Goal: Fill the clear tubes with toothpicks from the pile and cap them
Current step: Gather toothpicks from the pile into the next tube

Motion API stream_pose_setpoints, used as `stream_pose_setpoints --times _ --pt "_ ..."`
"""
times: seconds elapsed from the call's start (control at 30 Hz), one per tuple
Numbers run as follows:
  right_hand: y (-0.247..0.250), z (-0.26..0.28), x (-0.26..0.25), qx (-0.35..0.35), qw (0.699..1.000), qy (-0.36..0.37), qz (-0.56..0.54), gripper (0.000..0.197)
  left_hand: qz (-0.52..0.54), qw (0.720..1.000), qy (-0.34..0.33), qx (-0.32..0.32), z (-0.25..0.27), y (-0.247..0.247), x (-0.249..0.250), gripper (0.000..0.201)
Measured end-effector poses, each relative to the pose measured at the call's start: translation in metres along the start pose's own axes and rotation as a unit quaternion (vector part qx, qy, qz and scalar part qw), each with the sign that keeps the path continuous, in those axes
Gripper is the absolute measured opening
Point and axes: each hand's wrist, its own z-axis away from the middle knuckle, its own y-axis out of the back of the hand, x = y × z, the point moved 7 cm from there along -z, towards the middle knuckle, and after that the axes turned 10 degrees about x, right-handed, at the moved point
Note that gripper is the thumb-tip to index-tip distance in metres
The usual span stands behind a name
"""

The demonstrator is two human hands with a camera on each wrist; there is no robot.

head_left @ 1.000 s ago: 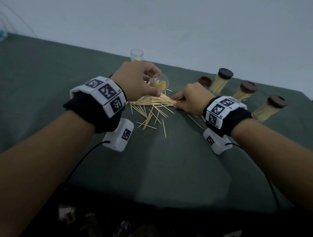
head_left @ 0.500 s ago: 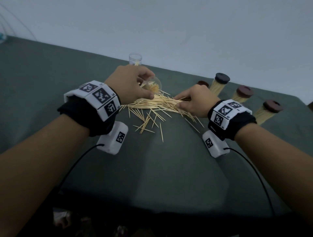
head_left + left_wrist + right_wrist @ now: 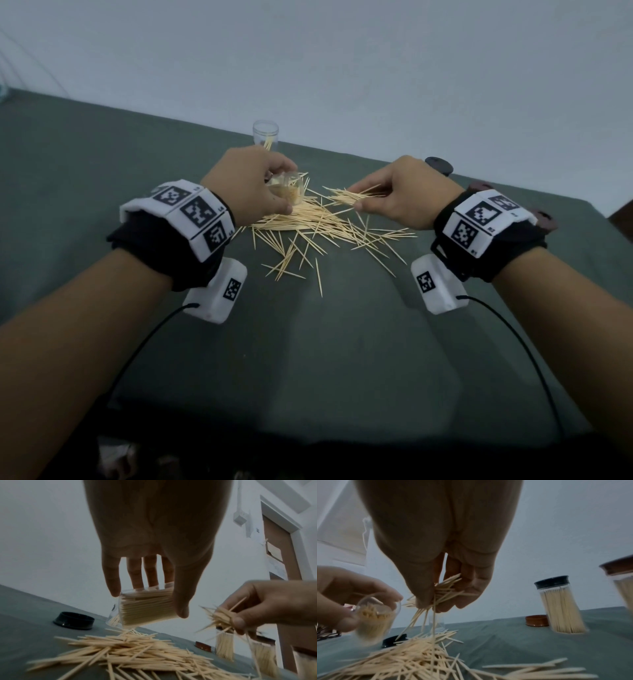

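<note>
Toothpicks lie in a loose pile (image 3: 308, 226) on the bench (image 3: 102, 171), which is covered in a dark green cloth, with stray sticks scattered toward the near side. The left hand (image 3: 246, 185) hangs just above the far-left edge of the pile, its fingers (image 3: 111, 577) and thumb wrapped around a clear tube (image 3: 147, 605) that is tilted on its side with the open mouth turned toward the right hand. In the left wrist view the tube is already packed with toothpicks lying along its length. The right hand (image 3: 407, 195) is raised above the right part of the pile, clenched on a small bundle of toothpicks (image 3: 352, 197) between thumb and fingertips; the bundle's ends point toward the tube's mouth, close to it but apart. In the right wrist view several sticks splay down out of the bundle toward the pile.

Behind the left hand stands a second clear tube (image 3: 265, 134), upright and uncapped, with a few toothpicks inside. A loose black cap (image 3: 74, 620) rests on the cloth near it, and a loose brown cap (image 3: 536, 620) lies farther right. Beside the brown cap stands a filled tube with a black cap (image 3: 561, 607), and another filled tube with a brown cap (image 3: 623, 582) stands at the right edge of that view.
</note>
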Motion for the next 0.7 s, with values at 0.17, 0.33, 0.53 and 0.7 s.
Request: stream_pose_setpoints --times 0.17,0.33,0.53,0.7 --pt "0.002 0.001 -0.016 -0.017 1.000 0.015 -0.021 0.023 -0.035 0.999 -0.009 -0.014 0.001 -0.003 0.003 0.061" --pt "0.003 0.001 -0.028 -0.008 0.999 0.040 -0.002 0.022 -0.044 0.998 -0.020 -0.029 0.003 -0.008 0.009 0.063" --pt "0.018 -0.001 -0.028 0.044 0.998 0.043 -0.022 0.023 -0.018 0.999 0.009 -0.035 0.004 -0.006 0.004 0.063" --pt "0.014 0.000 -0.030 0.060 0.997 0.032 -0.032 0.022 0.010 0.999 0.032 -0.043 0.005 -0.008 0.002 0.064"
